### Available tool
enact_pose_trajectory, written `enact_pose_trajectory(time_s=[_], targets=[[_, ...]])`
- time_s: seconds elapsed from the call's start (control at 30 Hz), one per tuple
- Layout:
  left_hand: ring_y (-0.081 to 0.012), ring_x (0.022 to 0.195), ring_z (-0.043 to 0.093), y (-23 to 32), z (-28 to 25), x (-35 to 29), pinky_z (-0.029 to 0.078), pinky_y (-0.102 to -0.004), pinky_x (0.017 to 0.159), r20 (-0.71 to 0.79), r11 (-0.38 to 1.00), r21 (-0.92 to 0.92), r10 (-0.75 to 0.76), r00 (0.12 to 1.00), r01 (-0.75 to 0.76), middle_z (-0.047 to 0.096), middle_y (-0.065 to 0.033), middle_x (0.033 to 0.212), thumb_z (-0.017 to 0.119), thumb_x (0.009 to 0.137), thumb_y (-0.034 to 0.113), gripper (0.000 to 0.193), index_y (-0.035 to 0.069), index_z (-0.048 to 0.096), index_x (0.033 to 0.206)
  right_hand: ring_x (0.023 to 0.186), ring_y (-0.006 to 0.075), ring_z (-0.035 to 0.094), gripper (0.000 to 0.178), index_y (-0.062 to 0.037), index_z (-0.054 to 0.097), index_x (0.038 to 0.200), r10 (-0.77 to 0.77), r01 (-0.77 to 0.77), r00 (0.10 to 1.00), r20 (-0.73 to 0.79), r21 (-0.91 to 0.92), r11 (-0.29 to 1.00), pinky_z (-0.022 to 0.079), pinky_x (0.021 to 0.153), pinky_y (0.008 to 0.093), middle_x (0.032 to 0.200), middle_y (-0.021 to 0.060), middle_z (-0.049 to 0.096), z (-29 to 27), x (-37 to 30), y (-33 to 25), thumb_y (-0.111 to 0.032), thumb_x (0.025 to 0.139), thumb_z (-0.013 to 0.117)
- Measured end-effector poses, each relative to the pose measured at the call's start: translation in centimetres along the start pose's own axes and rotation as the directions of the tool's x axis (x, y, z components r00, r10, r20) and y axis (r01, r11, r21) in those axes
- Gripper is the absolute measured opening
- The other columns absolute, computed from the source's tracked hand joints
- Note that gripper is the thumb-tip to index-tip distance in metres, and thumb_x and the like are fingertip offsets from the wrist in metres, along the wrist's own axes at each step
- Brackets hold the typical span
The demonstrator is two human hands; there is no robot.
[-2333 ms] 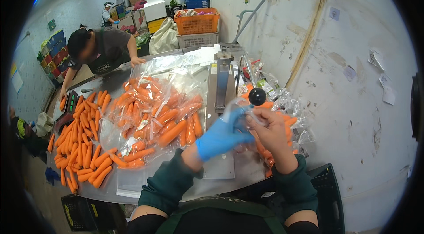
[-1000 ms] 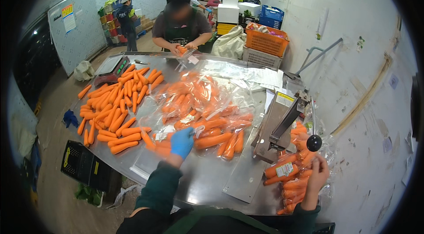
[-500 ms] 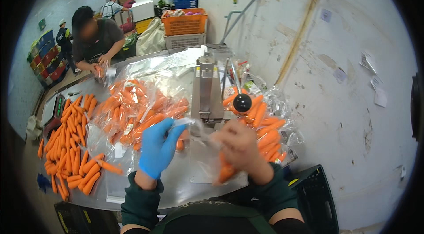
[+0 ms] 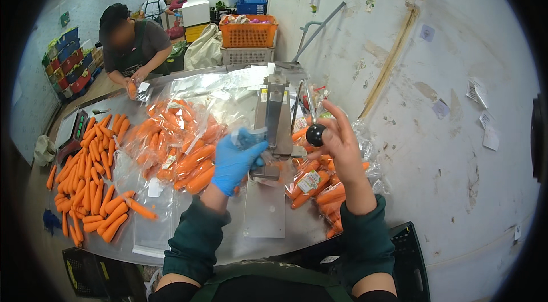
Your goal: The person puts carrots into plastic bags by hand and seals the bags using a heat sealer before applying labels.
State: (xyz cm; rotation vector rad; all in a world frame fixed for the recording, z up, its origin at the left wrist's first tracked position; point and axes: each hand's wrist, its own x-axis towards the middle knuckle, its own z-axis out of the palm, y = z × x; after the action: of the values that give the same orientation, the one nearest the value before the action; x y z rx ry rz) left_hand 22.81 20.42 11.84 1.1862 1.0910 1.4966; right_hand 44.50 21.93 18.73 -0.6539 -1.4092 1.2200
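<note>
A metal bench press (image 4: 278, 114) with a lever ending in a black ball knob (image 4: 315, 135) stands on the steel table. My left hand (image 4: 235, 159), in a blue glove, is closed on a clear plastic bag (image 4: 250, 136) at the press's left side. Bare, my right hand (image 4: 341, 145) is beside the knob, its fingers apart and not wrapped round it. Just right of the press lies a labelled bag of carrots (image 4: 308, 183); whether it joins the plastic in my left hand is hidden.
Bagged carrots (image 4: 185, 142) heap left of the press, with loose carrots (image 4: 94, 176) farther left beside a scale (image 4: 71, 130). A co-worker (image 4: 134, 45) handles a bag across the table. A wall (image 4: 434, 148) rises on the right; a dark crate (image 4: 411, 256) sits below.
My left hand has moved right and up to the press with the plastic. My right hand has let go of the bag of carrots and risen to the knob.
</note>
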Motion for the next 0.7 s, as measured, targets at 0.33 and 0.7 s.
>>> enact_pose_trajectory(time_s=[0.33,0.7], targets=[[-0.0098,0.086,0.066,-2.7,-0.6,-1.8,0.055,-0.0249,0.073,-0.030,0.994,-0.105,0.009,1.000,-0.012,0.071,-0.0055,0.094,0.076,0.085,0.009,0.026,-0.001,0.066,0.107,0.080,0.0262,0.066,0.007,-0.0031,0.066,0.087,0.277,0.079,0.837,0.472,-0.604,0.793,0.052,0.073,0.0357,0.088,0.0115,0.067,-3.4,-19.6,14.2,-0.007,0.082,0.069],[-0.0333,0.089,0.068,2.7,7.0,-4.3,0.054,-0.0397,0.077,0.314,0.686,0.338,0.564,0.764,-0.645,0.068,-0.0154,0.107,0.073,0.085,0.020,0.040,0.006,0.063,0.121,0.073,0.0115,0.060,0.029,0.0000,0.061,0.120,-0.363,0.325,0.924,0.122,-0.751,0.574,0.046,0.063,0.0221,0.086,0.0053,0.065,-7.5,-4.7,12.5,-0.008,0.092,0.060]])
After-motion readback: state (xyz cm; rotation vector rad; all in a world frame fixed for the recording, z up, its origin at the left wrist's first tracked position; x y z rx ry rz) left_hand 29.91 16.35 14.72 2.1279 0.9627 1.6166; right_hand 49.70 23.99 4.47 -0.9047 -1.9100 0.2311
